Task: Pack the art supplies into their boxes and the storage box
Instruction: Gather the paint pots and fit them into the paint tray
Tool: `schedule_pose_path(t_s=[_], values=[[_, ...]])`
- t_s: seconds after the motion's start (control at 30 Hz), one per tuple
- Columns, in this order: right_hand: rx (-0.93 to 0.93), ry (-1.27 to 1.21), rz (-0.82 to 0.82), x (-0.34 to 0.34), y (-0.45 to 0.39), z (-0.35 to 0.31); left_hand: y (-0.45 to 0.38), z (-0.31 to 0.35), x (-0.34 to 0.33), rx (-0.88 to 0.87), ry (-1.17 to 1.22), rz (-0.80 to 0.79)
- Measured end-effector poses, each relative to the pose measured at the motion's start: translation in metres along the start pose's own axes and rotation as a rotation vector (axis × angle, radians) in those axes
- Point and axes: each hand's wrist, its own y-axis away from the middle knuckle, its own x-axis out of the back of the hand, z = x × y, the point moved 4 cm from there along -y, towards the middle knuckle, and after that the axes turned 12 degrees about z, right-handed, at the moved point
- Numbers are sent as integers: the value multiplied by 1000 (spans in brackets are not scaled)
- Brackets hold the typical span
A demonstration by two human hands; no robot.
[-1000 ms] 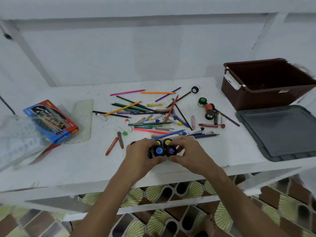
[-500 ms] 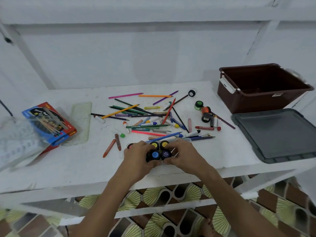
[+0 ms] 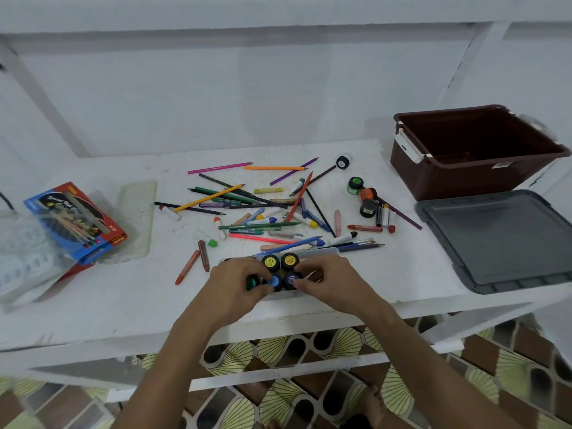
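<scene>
1. Two hands work at the front edge of the white desk (image 3: pixel 309 305): the left hand (image 3: pixel 235 283) curls its fingers round a green-capped paint pot (image 3: pixel 252 283), and the right hand (image 3: pixel 328 281) pinches the purple-capped paint pot (image 3: pixel 291 279) with its fingertips.
2. Between them a clear plastic tray (image 3: pixel 325 251) holds the small pots in two rows: two yellow-capped paint pots (image 3: pixel 280 261) behind, a blue-capped paint pot (image 3: pixel 275 281) and the purple one in front, touching each other.
3. A loose heap of colour pencils, crayons and markers (image 3: pixel 263 212) lies across the middle of the desk, just behind the tray.
4. Three more pots, green (image 3: pixel 355 184), orange (image 3: pixel 367 193) and black (image 3: pixel 368 209), stand in a close cluster right of the heap; another black pot (image 3: pixel 343 162) lies on its side toward the back edge.
5. The brown storage box (image 3: pixel 458 178) stands open at the back right corner, and its grey lid (image 3: pixel 501 239) lies flat just in front of it at the right edge.
6. A blue and red pencil box (image 3: pixel 74 221) lies tilted near the left edge, partly on a clear flat case (image 3: pixel 139 212).
</scene>
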Motion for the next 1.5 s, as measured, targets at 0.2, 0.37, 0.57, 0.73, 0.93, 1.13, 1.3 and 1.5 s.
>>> schedule_pose_path(t_s=[0.2,0.37,0.57,0.73,0.93,1.13,1.3,1.5], values=[[-29,-38,-12,1,-2,7,1,-4,1,-9,-32,-12],[-16,-32,-27,1,-4,8,1,-2,-1,-4,-151,-17],[-8,4,5,5,-4,8,-11,7,3,-5,-62,-38],[-43,-24,180,48,-18,18,-57,33,1,-66,8,42],[-172,70,477,112,-50,56,-145,79,-39,-178,27,-8],[-192,182,422,125,-88,76,-225,107,-84,-224,-167,-116],[-205,282,419,126,-112,86,-259,123,-108,-264,-254,-188],[-200,263,407,126,-116,99,-266,130,-120,-317,-261,-177]])
